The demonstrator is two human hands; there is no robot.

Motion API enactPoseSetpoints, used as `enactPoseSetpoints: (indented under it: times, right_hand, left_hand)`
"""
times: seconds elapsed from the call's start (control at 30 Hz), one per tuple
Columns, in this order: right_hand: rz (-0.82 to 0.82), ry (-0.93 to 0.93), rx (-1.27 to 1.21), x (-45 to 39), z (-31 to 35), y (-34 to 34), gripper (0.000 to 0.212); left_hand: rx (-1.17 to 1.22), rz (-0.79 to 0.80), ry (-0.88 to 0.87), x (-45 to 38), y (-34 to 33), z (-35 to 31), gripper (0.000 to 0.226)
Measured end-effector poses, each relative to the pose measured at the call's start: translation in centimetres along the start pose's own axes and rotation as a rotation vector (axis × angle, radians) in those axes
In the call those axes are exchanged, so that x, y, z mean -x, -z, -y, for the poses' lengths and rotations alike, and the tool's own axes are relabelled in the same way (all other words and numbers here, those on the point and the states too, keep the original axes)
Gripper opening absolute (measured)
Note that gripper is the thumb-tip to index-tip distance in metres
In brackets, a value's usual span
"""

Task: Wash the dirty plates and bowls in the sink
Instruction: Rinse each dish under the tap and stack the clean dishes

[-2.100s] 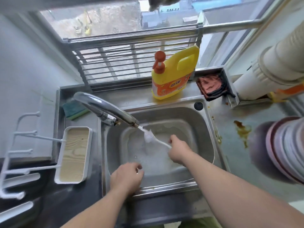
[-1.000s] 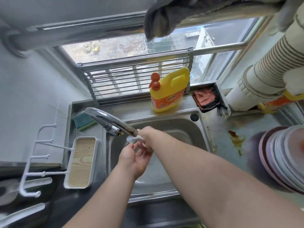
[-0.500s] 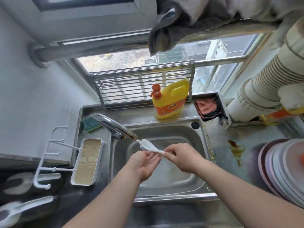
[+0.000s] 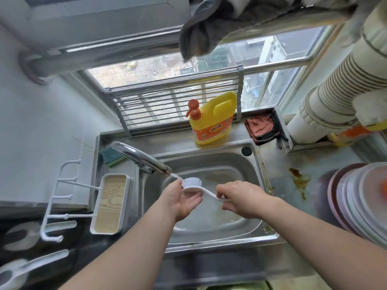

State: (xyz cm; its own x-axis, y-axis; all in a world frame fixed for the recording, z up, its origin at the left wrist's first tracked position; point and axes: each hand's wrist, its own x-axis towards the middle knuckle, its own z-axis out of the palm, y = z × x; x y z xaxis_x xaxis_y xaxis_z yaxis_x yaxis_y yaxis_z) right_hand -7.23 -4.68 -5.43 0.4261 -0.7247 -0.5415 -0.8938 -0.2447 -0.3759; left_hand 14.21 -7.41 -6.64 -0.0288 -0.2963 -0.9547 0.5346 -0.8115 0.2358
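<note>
A white dish brush (image 4: 193, 183) is held over the steel sink (image 4: 211, 162), its bristles up under the stream from the faucet (image 4: 140, 158). My right hand (image 4: 240, 198) pinches the end of the brush's handle. My left hand (image 4: 181, 200) is cupped under the brush head, thumb against the bristles. The sink basin holds shallow water and no dishes that I can see. A stack of plates (image 4: 360, 197) stands on the counter at the right edge.
A yellow detergent bottle (image 4: 211, 120) stands behind the sink, a reddish cloth (image 4: 261, 126) to its right, a green sponge (image 4: 111, 156) at back left. A white tray (image 4: 110, 204) and hook rack (image 4: 60, 208) sit left. Brown stains (image 4: 299, 181) mark the right counter.
The brush was rinsed low in the sink, then lifted under the faucet. My left hand came up under the brush head. The view has tilted upward toward the window.
</note>
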Motion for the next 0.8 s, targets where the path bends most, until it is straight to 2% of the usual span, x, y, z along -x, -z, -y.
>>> enactPoseSetpoints:
  times: [0.13,0.33,0.6,0.8]
  right_hand:
    - [-0.036,0.002,0.006,-0.4,-0.6,-0.7,0.024]
    - [-0.092,-0.014,-0.025,-0.8,-1.9,-2.0,0.021]
    - [-0.192,-0.047,-0.052,-3.0,-1.4,-3.5,0.015]
    - [-0.193,-0.107,-0.104,-3.7,-1.3,-3.5,0.015]
  left_hand:
    - [-0.150,-0.050,-0.131,-0.2,0.0,0.2,0.023]
    - [-0.069,-0.004,-0.181,0.5,1.1,0.5,0.015]
    - [0.156,0.019,-0.172,0.4,3.4,-0.6,0.034]
    - [0.170,0.105,-0.143,1.9,3.4,-0.4,0.035]
